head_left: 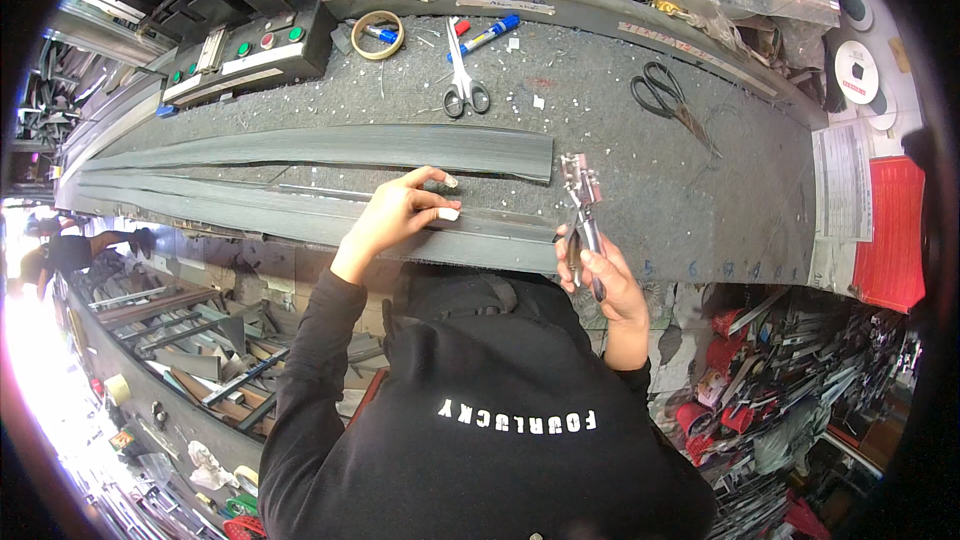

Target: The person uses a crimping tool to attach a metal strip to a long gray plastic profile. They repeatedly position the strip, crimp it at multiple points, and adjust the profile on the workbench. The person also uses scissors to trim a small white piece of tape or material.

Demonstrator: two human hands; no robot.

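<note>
My left hand (395, 215) hovers over the nearer of two long dark grey strips, thumb and forefinger apart with nothing visible between them. White wrapping covers the thumb tip and a fingertip. That nearer strip (500, 240) runs along the front edge of the bench; I cannot tell whether the hand touches it. Behind it lies the farther strip (440, 148), its cut end to the right. To the right of both strips, my right hand (615, 280) is closed round the handles of a plier-like hand tool (582, 202). The tool's wide metal head points away from me.
White-bladed scissors (459, 75), a blue marker (490, 38) and a tape roll (377, 36) lie toward the back. Dark-handled scissors (665, 95) rest at the right. A control box (250, 52) with buttons stands back left. Red sheets (890, 235) hang at the far right.
</note>
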